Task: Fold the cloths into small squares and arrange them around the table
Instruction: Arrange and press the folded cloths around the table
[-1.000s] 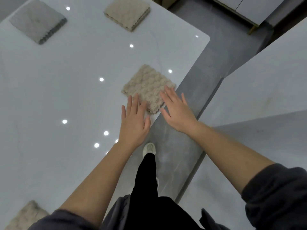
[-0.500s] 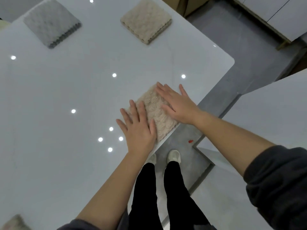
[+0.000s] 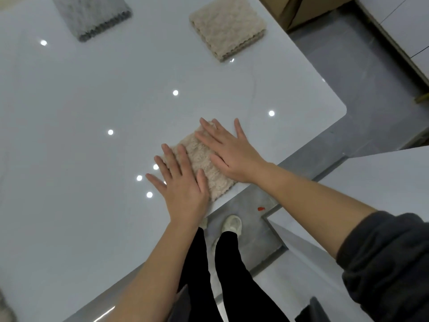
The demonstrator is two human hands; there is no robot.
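Observation:
A folded beige cloth lies near the table's right edge. Both of my hands press flat on it with straight fingers: my left hand covers its left side, my right hand its right side and far corner. A second folded beige cloth sits near the far right corner. A folded grey cloth lies at the far left, cut off by the frame's top edge. Another cloth shows only as a corner at the bottom left.
The glossy white table reflects several ceiling lights. Its right edge runs diagonally past the cloth, with grey floor beyond. A white counter stands to the right. My legs and shoes are below the edge.
My hands slid further onto the beige cloth and now cover most of it. The view shifted closer, so the far cloths sit higher in the frame.

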